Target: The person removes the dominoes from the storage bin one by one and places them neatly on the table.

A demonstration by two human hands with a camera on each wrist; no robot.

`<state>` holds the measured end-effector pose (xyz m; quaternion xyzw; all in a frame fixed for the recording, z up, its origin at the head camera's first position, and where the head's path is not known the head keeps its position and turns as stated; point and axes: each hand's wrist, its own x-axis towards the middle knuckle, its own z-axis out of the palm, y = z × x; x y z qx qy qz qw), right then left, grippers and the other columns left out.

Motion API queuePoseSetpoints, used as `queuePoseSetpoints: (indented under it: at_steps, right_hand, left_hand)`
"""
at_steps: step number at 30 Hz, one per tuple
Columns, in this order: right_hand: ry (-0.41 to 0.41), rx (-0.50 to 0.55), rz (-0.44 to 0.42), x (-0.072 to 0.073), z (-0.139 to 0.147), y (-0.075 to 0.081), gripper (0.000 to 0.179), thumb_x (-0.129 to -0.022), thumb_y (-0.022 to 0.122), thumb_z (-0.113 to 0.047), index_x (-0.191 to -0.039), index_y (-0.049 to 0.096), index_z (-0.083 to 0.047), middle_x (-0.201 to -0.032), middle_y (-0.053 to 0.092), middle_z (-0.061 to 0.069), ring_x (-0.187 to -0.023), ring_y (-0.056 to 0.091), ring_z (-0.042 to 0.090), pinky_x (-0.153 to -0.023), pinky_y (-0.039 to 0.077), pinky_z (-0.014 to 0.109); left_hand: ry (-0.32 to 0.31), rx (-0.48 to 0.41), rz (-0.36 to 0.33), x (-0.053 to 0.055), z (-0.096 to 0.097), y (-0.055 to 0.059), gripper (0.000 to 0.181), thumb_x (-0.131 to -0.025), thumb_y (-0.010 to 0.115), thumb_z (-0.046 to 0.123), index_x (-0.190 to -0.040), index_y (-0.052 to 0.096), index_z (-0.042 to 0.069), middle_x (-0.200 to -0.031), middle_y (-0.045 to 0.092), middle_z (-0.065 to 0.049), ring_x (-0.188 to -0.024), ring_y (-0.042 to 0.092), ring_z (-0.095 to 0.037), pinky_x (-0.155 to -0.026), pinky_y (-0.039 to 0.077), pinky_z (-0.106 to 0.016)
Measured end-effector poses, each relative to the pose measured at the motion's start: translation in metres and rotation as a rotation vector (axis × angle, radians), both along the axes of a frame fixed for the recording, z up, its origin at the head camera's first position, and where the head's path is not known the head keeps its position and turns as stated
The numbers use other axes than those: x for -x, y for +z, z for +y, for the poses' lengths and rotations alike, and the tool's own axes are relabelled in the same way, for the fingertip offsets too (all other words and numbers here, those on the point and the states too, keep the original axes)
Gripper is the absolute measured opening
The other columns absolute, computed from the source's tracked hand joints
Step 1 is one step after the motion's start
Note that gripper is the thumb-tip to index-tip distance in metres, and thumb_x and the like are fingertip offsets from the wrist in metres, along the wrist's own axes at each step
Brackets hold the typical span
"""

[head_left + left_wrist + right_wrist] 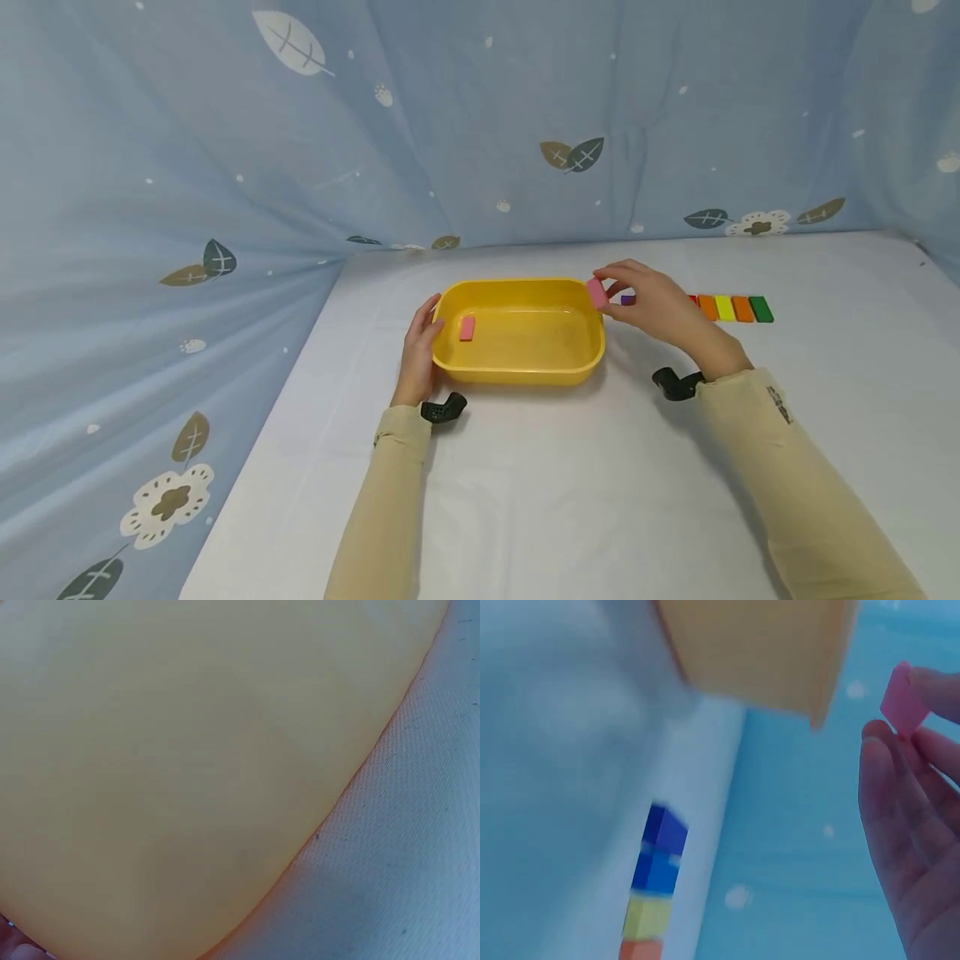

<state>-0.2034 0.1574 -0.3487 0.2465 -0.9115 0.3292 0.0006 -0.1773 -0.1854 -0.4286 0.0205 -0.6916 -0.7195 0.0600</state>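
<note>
A yellow plastic basin stands on the white-covered table, with one pink block lying inside near its left end. My left hand holds the basin's left side, thumb over the rim and fingers outside. Above the basin's right rim, my right hand pinches a second pink block between thumb and fingertips. In the right wrist view that pink block appears raised off the table, apart from the basin. The basin's wall fills most of the left wrist view.
Right of the basin, a row of coloured blocks runs along the table, including a green block and a yellow block; my right hand hides part of it. A blue patterned cloth hangs behind the table.
</note>
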Motion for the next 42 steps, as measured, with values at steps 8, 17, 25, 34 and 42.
queuePoseSetpoints:
  at_steps: [8,17,25,34,42]
  right_hand:
    - [-0.068,0.048,-0.125,0.004,0.048,-0.002,0.054,-0.083,0.060,-0.036,-0.131,0.044,-0.018,-0.131,0.039,0.004,-0.110,0.047,0.028,-0.085,0.044,0.048]
    - [-0.201,0.105,-0.207,0.006,0.106,-0.001,0.058,-0.087,0.052,-0.039,-0.138,0.033,-0.021,-0.138,0.030,0.011,-0.117,0.037,0.036,-0.086,0.036,0.060]
    - [-0.313,0.101,-0.324,0.016,0.137,-0.024,0.069,-0.084,0.051,-0.050,-0.141,0.025,-0.023,-0.135,0.031,0.023,-0.116,0.033,0.041,-0.088,0.029,0.063]
    - [-0.486,0.131,-0.382,0.013,0.172,-0.044,0.081,-0.079,0.051,-0.057,-0.143,0.020,-0.017,-0.131,0.031,0.028,-0.110,0.037,0.044,-0.089,0.025,0.065]
    - [-0.573,0.127,-0.389,0.008,0.190,-0.053,0.083,-0.080,0.049,-0.058,-0.142,0.021,-0.011,-0.126,0.034,0.028,-0.098,0.048,0.039,-0.082,0.036,0.058]
  left_hand:
    - [-0.034,0.004,-0.009,-0.009,0.003,0.013,0.043,-0.094,0.038,0.019,-0.137,0.034,0.021,-0.140,0.032,0.004,-0.125,0.033,-0.013,-0.101,0.031,-0.032]
    - [-0.004,0.008,-0.004,-0.002,0.001,0.006,0.041,-0.094,0.041,0.021,-0.134,0.039,0.028,-0.137,0.035,0.009,-0.123,0.035,-0.009,-0.100,0.033,-0.031]
    - [0.012,0.003,-0.001,0.000,0.002,0.000,0.039,-0.094,0.041,0.023,-0.132,0.041,0.029,-0.135,0.037,0.010,-0.121,0.038,-0.010,-0.098,0.035,-0.030]
    - [0.005,0.002,-0.018,0.000,0.004,-0.002,0.041,-0.094,0.040,0.022,-0.135,0.038,0.028,-0.137,0.035,0.011,-0.121,0.038,-0.011,-0.099,0.034,-0.031]
    - [0.002,-0.020,-0.001,0.001,0.003,-0.003,0.040,-0.093,0.041,0.021,-0.133,0.040,0.028,-0.136,0.036,0.010,-0.121,0.038,-0.012,-0.099,0.033,-0.031]
